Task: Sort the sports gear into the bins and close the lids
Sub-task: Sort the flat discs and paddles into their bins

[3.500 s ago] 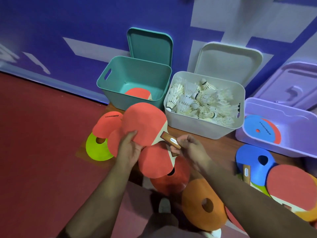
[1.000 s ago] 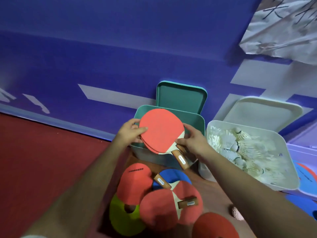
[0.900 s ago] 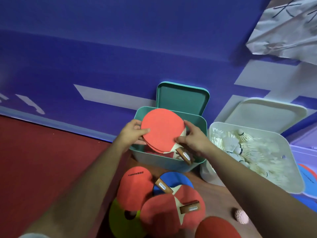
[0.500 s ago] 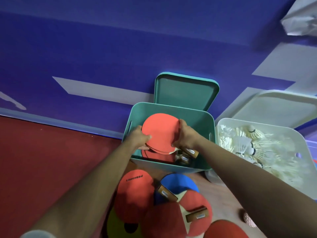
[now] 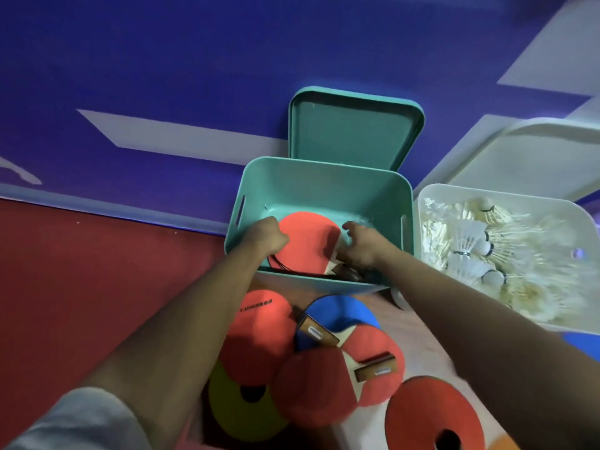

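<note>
Left hand (image 5: 268,237): inside the bin, fingers curled round the left edge of the stack of red-faced wooden table-tennis paddles (image 5: 305,243)
Right hand (image 5: 360,246): at the stack's right side over the handles, fingers loosely spread; whether it grips cannot be told
Stack: low in the square teal plastic bin (image 5: 324,168), faces up, handles towards the near wall
Change: a second ago both hands held the stack above the bin's rim; now it sits deep inside, on the paddles already there
Meaning: this batch looks as good as delivered, only the release remaining
Teal lid (image 5: 354,128): upright against the blue wall, not closed
Floor in front: a blue-faced paddle (image 5: 341,311) and two red-faced paddles (image 5: 311,388) overlapping, among flat red disc cones (image 5: 259,336) and a yellow-green disc cone (image 5: 240,414), all unsorted
White plastic bin (image 5: 422,203): just right of the teal one, full of white feather shuttlecocks (image 5: 470,235), lid open
Progress: well short; more gear and every lid remain
</note>
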{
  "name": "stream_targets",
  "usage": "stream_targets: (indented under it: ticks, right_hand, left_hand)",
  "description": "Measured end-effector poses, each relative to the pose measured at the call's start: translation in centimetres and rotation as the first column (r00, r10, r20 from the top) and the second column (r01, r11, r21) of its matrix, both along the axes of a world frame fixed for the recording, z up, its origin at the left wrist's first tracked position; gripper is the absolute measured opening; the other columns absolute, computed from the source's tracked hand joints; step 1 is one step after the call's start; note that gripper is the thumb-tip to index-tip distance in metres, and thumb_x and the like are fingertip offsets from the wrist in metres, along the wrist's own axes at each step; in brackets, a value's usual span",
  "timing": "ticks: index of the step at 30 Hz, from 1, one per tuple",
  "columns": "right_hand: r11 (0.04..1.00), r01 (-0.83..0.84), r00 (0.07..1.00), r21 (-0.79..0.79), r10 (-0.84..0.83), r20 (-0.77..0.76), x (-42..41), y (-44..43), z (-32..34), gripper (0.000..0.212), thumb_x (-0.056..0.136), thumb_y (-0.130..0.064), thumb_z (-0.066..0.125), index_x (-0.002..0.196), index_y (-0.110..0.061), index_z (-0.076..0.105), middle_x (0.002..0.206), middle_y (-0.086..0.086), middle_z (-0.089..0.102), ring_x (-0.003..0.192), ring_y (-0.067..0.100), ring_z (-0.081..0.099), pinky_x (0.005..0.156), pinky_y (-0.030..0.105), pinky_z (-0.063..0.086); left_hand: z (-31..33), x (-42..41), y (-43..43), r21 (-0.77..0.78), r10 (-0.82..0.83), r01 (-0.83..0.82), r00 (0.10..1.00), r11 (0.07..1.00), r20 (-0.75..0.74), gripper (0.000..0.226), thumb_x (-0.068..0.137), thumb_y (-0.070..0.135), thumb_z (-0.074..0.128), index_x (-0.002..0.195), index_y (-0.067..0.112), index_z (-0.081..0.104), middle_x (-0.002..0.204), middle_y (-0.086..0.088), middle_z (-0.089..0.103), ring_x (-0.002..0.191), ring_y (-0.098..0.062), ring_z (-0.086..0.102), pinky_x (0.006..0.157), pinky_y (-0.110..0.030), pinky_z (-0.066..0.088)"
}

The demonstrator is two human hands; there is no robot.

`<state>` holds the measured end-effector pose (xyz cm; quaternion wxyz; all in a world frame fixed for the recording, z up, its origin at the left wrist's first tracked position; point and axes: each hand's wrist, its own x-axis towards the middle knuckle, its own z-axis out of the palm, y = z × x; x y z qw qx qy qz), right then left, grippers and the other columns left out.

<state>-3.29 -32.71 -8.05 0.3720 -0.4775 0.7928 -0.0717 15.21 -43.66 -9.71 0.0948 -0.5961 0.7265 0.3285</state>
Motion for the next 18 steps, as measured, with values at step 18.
stream_targets:
  ticks: [18]
  right_hand:
    - [0.907, 0.351, 0.921, -0.234, -0.288, 0.264, 2.0, 25.5, 1.2, 0.023, 0.086, -0.011, 0.065, 0.108, -0.004, 0.061, 0.094, 0.007, 0.063, 0.091, 0.025, 0.063, 0.08, 0.033, 0.047]
  left_hand:
    - [-0.6, 8.9, 26.6, -0.006, 0.29, -0.328, 0.843, 0.945, -0.454, 0.016, 0.079, 0.008, 0.073, 0.085, 0.017, 0.061, 0.089, -0.008, 0.068, 0.086, -0.02, 0.064, 0.081, -0.036, 0.048]
